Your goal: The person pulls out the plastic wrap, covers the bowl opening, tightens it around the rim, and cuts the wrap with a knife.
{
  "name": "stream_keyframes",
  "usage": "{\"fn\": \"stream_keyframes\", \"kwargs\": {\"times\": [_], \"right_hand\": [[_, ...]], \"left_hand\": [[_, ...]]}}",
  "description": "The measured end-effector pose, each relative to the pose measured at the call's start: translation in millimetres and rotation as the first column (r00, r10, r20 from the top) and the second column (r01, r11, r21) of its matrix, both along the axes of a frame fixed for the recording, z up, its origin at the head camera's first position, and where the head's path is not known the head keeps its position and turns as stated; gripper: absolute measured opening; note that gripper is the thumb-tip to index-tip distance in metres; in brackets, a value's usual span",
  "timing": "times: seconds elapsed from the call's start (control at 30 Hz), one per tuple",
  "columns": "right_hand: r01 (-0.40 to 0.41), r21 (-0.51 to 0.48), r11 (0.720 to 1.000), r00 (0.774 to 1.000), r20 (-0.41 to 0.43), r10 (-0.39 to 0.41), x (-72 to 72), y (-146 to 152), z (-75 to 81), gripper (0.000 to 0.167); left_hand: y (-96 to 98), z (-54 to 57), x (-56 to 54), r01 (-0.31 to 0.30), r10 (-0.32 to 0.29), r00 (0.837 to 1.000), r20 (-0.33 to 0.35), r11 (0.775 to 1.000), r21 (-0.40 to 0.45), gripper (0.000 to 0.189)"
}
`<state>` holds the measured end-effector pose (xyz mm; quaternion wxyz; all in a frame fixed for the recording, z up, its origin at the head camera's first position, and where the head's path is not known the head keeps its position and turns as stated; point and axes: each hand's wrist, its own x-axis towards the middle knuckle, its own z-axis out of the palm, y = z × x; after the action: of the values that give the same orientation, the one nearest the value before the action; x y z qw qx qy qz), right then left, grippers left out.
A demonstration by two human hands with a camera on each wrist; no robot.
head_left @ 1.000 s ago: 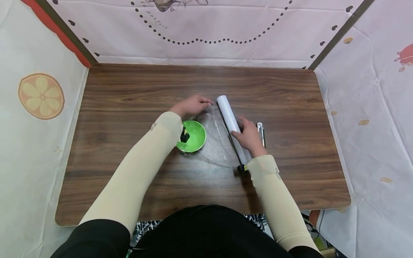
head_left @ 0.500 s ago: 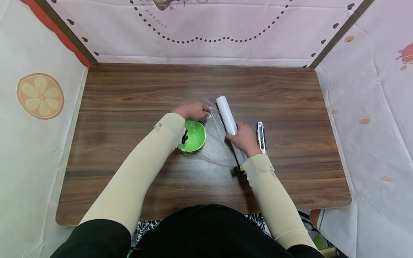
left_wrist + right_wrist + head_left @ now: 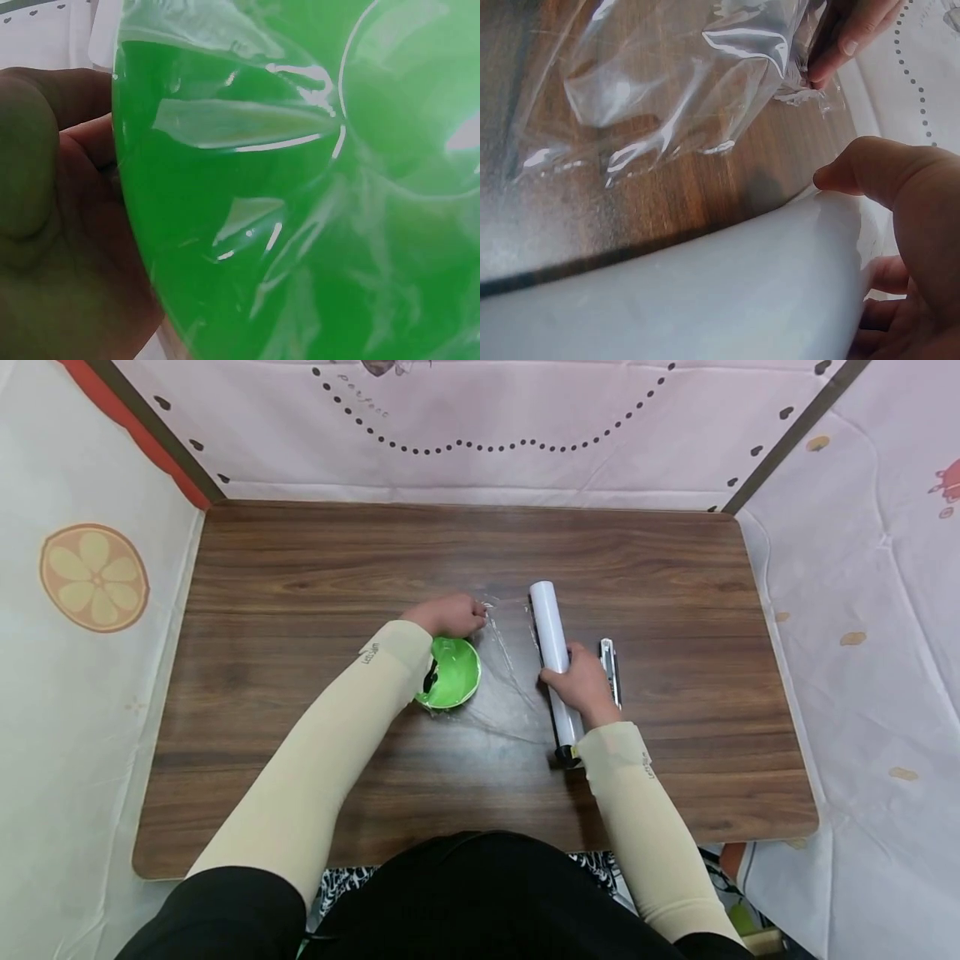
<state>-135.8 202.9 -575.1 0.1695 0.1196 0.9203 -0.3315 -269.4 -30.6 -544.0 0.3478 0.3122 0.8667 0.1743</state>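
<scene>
A green bowl point(image 3: 461, 672) sits partly under my left forearm, with clear cling film point(image 3: 510, 693) stretched over it and spreading right across the table. Wrinkles of this film cross the bowl's inside in the left wrist view. Just beyond the bowl, my left hand point(image 3: 452, 615) pinches the film's far edge between thumb and curled fingers. My right hand point(image 3: 583, 683) grips a white roll of cling film point(image 3: 549, 622), thumb on the near side and fingers round the far side. A gap of bare wood shows between the film's loose edge and the roll in the right wrist view.
To the right of the right hand lies a slim silver tool point(image 3: 611, 670) resembling a utility knife. The brown wooden table point(image 3: 720, 693) is bordered by printed white cloth point(image 3: 480, 410) at the back and both sides.
The right hand first shifted slightly left, then moved right with the roll, opening a gap to the film. The left hand drew back slightly and its fingers curled in on the film.
</scene>
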Motion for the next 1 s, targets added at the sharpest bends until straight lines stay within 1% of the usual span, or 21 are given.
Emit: {"fn": "stream_keyframes", "kwargs": {"times": [0.23, 0.4, 0.6, 0.83, 1.0], "right_hand": [[0.01, 0.004, 1.0, 1.0, -0.011, -0.01, 2.4, 3, 5.0, 0.065], [0.012, 0.001, 1.0, 1.0, -0.02, -0.012, 4.3, 5, 5.7, 0.064], [0.007, 0.008, 1.0, 0.999, -0.033, -0.007, 7.3, 9, 3.2, 0.064], [0.014, 0.002, 1.0, 0.999, -0.048, -0.014, 9.9, 11, 1.9, 0.064], [0.018, 0.002, 1.0, 0.999, -0.043, -0.018, 11.6, 12, 1.5, 0.062]], "left_hand": [[0.4, 3.2, -0.5, -0.011, 0.011, 1.0, 0.012, 1.0, 0.006, 0.029], [1.3, 1.4, -0.8, -0.017, 0.017, 1.0, 0.02, 1.0, 0.004, 0.029], [1.9, -3.7, -1.6, -0.063, 0.063, 0.997, 0.043, 0.998, 0.011, 0.039], [1.2, -1.3, 0.3, -0.111, 0.11, 0.993, 0.038, 0.993, 0.044, 0.037], [0.5, -2.0, -1.0, -0.129, 0.127, 0.991, 0.034, 0.99, 0.054, 0.042]]}}
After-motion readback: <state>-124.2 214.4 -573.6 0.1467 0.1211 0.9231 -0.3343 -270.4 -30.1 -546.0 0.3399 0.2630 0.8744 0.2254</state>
